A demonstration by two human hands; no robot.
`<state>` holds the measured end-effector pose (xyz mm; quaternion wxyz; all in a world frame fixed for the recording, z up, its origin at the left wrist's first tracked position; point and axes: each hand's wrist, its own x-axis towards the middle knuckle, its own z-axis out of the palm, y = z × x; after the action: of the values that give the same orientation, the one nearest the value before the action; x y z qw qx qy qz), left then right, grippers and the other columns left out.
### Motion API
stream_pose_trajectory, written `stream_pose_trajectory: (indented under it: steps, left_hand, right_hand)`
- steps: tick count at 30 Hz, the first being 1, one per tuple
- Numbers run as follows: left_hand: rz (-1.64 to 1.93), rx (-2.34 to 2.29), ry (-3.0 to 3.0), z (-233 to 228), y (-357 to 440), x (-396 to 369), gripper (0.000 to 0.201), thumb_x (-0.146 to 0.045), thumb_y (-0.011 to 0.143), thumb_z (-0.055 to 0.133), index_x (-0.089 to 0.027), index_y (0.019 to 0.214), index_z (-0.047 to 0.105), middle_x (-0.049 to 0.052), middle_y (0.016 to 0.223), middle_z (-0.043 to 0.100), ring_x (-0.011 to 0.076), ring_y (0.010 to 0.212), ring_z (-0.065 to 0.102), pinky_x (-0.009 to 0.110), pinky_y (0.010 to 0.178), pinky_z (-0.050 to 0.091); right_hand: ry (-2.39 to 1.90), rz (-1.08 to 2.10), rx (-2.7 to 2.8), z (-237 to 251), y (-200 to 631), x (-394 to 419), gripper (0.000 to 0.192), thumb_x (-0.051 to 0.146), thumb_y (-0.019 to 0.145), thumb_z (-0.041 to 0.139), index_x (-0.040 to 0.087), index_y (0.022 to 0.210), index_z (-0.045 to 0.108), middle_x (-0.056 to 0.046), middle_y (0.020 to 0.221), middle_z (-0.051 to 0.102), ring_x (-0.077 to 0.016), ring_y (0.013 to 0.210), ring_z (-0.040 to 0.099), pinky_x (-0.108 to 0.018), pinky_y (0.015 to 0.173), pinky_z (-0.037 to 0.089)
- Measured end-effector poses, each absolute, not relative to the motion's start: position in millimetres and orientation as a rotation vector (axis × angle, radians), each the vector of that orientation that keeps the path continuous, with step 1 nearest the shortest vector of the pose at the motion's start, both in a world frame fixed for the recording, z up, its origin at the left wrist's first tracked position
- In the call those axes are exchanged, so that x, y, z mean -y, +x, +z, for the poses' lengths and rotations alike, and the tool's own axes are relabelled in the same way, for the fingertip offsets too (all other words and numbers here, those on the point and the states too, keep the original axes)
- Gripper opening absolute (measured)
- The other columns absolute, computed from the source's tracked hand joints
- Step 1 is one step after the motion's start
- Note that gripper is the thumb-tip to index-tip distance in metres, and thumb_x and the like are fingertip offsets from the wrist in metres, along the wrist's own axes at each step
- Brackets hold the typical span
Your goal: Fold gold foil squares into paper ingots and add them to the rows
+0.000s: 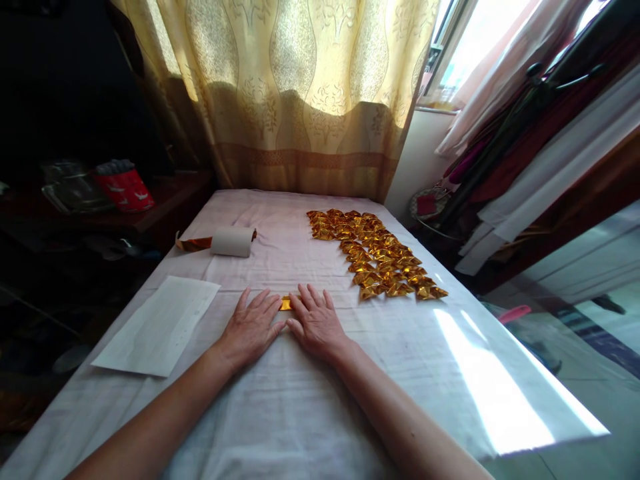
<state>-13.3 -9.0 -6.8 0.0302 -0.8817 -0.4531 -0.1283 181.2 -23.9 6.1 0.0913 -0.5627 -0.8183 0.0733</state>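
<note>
My left hand [251, 328] and my right hand [315, 321] lie flat, palms down, side by side on a white cloth-covered table [280, 413]. A small piece of gold foil paper [285, 303] peeks out between their fingertips, pressed under both hands; most of it is hidden. To the right and beyond lies a long patch of several folded gold paper pieces [376, 254] set in rows.
A white roll with a strip of gold foil [231, 241] lies at the back left. A white paper sheet [159, 325] rests near the left edge. A yellow curtain [300, 93] hangs behind; hanging clothes [540, 133] stand to the right; a dark cluttered shelf [100, 193] is left.
</note>
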Motion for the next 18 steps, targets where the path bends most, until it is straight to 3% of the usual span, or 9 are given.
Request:
stream_pose_trajectory:
  steps: [5,9,14,18]
  left_hand:
    - [-0.400,1.368,-2.711,-10,-18,11,0.043,-0.039,0.099,0.042,-0.025,0.138,0.054,0.008,0.139,0.060,0.0285,0.137,0.045,0.058,0.119,0.014]
    - [-0.439,1.395,-2.675,-2,-18,8,0.033,-0.030,0.097,0.048,-0.026,0.127,0.062,0.007,0.130,0.065,0.0279,0.128,0.052,0.057,0.116,0.021]
    - [-0.501,1.452,-2.724,9,-15,-3,0.021,-0.028,0.092,0.060,-0.028,0.110,0.070,0.004,0.108,0.070,0.0224,0.101,0.061,0.041,0.096,0.043]
    - [-0.526,1.494,-2.768,11,-14,-9,0.018,-0.027,0.092,0.059,-0.024,0.103,0.073,0.005,0.101,0.070,0.0203,0.092,0.061,0.034,0.083,0.047]
  right_hand:
    - [-1.656,0.282,2.453,5,179,21,0.054,0.047,0.102,0.034,0.022,0.150,0.040,-0.008,0.160,0.030,-0.0289,0.150,0.019,-0.059,0.119,0.014]
    - [-1.770,0.279,2.398,3,190,25,0.054,0.047,0.102,0.035,0.023,0.150,0.039,-0.010,0.161,0.028,-0.0319,0.150,0.019,-0.061,0.117,0.015]
    - [-1.823,0.237,2.334,2,196,27,0.050,0.044,0.102,0.039,0.024,0.147,0.045,-0.012,0.158,0.034,-0.0326,0.147,0.026,-0.057,0.116,0.020]
    - [-1.824,0.197,2.273,3,198,25,0.044,0.038,0.099,0.047,0.025,0.140,0.054,-0.012,0.153,0.043,-0.0323,0.142,0.036,-0.051,0.114,0.027]
